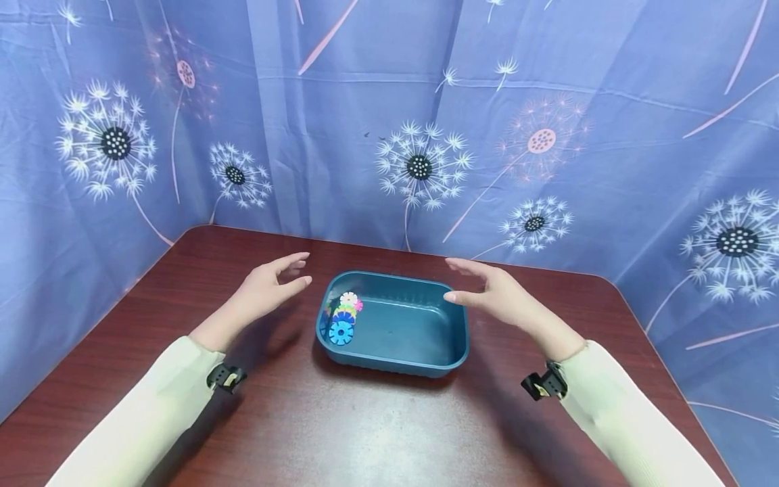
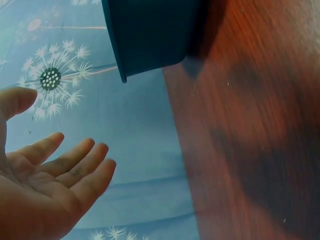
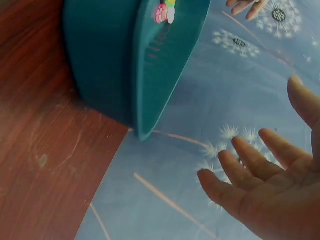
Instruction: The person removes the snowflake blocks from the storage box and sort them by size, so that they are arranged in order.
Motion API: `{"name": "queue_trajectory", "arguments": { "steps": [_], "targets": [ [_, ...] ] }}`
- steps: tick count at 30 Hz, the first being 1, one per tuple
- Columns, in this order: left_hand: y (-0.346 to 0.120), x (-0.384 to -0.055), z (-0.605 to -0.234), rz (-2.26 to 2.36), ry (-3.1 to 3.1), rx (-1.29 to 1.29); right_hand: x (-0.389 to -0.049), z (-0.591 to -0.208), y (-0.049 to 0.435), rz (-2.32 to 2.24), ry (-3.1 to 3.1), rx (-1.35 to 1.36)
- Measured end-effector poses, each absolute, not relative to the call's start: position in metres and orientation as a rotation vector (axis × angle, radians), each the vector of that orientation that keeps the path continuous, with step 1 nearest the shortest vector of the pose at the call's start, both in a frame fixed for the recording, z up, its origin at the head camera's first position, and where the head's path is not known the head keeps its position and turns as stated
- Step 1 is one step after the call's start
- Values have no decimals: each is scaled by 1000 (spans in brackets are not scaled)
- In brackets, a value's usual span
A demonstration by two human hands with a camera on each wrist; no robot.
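Observation:
A dark teal plastic basin (image 1: 395, 368) stands on the table, a rounded rectangle in shape. Along its left inner end lies a row of small flower-shaped plastic discs, with a blue disc (image 1: 341, 333) nearest me and a white disc (image 1: 349, 299) toward the back. My left hand (image 1: 268, 287) hovers left of the basin, fingers spread and relaxed, holding nothing. On the other side, my right hand (image 1: 493, 291) is raised by the basin's right rim, its thumb overlapping that rim in the head view. Its palm, seen in the right wrist view, is bare.
The brown wood-grain table (image 1: 377, 433) has rounded back corners. Behind it and at both sides hangs a blue curtain (image 1: 341, 169) printed with dandelions. A black strap with a small device (image 1: 226, 377) sits on the left wrist, and a similar device (image 1: 544, 383) on the right.

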State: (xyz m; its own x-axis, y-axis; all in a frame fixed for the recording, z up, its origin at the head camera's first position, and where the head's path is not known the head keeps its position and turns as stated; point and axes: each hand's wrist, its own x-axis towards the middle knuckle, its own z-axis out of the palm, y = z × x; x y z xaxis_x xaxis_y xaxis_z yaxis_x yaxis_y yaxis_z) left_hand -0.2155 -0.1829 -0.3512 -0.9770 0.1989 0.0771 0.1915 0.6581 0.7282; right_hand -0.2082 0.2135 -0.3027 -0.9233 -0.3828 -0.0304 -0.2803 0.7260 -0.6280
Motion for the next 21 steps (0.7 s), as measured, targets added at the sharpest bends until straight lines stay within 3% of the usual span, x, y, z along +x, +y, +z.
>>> {"name": "queue_trajectory", "arguments": {
  "steps": [21],
  "targets": [
    [-172,-229,-379,1448,2560,281,-270,-296,141,-808,2244,-881]
  ]
}}
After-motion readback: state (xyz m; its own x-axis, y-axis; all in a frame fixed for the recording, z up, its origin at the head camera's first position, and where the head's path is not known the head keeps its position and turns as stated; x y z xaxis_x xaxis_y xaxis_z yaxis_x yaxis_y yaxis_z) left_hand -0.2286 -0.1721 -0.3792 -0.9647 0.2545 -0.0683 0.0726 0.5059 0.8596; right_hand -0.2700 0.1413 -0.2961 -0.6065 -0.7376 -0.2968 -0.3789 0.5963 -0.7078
